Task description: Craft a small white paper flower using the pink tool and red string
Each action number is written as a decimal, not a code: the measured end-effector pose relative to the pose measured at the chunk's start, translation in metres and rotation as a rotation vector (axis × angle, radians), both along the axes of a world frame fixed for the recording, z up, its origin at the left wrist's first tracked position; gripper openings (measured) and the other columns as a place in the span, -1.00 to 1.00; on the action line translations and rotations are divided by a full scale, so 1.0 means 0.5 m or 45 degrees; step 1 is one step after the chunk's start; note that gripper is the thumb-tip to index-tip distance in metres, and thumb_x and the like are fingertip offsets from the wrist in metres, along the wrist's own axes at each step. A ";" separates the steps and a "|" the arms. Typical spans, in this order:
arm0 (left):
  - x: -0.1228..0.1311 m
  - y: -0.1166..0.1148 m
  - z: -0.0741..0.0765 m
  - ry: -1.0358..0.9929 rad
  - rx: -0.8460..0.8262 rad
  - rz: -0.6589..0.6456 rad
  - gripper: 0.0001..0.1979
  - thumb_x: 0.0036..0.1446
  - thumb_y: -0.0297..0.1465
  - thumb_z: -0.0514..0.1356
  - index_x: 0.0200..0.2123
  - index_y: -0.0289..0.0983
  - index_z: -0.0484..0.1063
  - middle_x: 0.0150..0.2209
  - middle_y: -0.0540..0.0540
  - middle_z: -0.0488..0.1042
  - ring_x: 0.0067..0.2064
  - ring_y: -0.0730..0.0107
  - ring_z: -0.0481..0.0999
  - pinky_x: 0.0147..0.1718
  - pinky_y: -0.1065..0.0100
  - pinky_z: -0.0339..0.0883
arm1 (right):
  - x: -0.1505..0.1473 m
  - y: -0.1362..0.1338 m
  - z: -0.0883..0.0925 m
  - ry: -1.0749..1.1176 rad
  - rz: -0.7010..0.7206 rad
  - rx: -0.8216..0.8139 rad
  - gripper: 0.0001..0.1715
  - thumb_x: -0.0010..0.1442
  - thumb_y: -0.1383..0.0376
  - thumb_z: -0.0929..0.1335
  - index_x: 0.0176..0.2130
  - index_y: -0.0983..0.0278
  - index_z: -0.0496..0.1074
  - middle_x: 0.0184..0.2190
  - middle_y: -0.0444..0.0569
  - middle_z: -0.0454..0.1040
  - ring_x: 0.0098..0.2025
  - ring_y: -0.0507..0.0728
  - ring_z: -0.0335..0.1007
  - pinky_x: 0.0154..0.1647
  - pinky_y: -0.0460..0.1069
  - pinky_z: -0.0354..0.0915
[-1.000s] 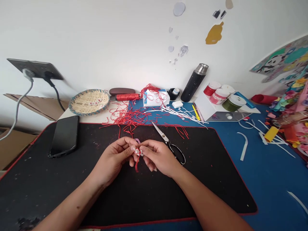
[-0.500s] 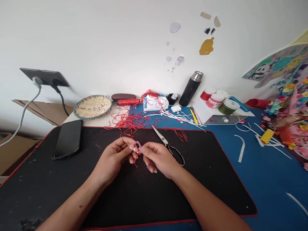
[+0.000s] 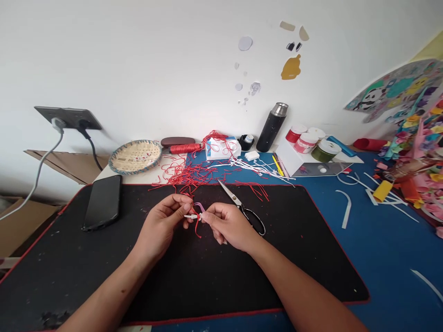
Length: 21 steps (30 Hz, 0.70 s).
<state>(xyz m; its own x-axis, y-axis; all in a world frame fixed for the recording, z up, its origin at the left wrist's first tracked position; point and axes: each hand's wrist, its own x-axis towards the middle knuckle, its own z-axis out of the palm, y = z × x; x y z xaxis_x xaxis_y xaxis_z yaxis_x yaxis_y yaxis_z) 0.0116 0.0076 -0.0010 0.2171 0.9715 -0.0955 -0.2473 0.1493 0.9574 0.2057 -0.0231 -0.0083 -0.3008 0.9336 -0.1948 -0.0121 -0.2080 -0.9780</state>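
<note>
My left hand (image 3: 162, 226) and my right hand (image 3: 226, 223) meet over the black desk mat (image 3: 104, 272), fingertips pinched together. Between them I hold a small piece: a short white stick (image 3: 191, 216) with a red cord (image 3: 197, 227) looped on it and hanging down, and a bit of purple strip (image 3: 199, 206) curling above. The left fingers pinch the white end, the right fingers pinch the other side at the cord. Scissors (image 3: 244, 210) lie shut on the mat just behind my right hand.
A black phone (image 3: 103, 201) lies at the mat's left. Behind are loose red cords (image 3: 188, 173), white cords (image 3: 258, 167), a woven basket (image 3: 134, 157), a red thread spool (image 3: 185, 148), a black flask (image 3: 272, 127), paint jars (image 3: 306, 138) and paper scraps at the right.
My hands have drifted slightly apart, so the white stick now shows between the fingertips. The view has shifted a little to the right.
</note>
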 end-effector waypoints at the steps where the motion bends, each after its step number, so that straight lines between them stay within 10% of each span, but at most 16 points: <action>1: 0.000 -0.001 0.001 0.042 0.030 0.013 -0.72 0.05 -0.25 0.52 -0.27 -0.27 0.60 -0.37 -0.01 0.55 -0.44 0.45 0.52 -0.52 0.49 0.39 | 0.000 0.000 0.000 -0.014 -0.009 0.003 -0.59 0.32 -0.02 0.42 -0.32 0.25 0.41 -0.73 -0.31 0.29 -0.74 -0.05 0.16 -0.69 -0.14 0.08; 21: -0.015 -0.024 0.020 0.930 0.943 -0.149 -0.88 0.35 -0.41 0.24 -0.10 -0.15 0.58 -0.27 -0.04 0.58 -0.24 0.28 0.55 -0.22 0.32 0.39 | 0.006 0.009 -0.001 -0.103 -0.134 0.040 -0.70 0.38 0.12 0.39 -0.33 0.24 0.39 -0.72 -0.30 0.32 -0.73 -0.04 0.18 -0.66 -0.14 0.09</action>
<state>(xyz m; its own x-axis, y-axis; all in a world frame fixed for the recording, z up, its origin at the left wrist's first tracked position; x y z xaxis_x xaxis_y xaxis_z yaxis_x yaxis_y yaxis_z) 0.0041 -0.0045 0.0088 0.4428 0.8173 0.3688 0.4065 -0.5495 0.7299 0.2086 -0.0188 -0.0090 -0.1857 0.9650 -0.1849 0.0468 -0.1793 -0.9827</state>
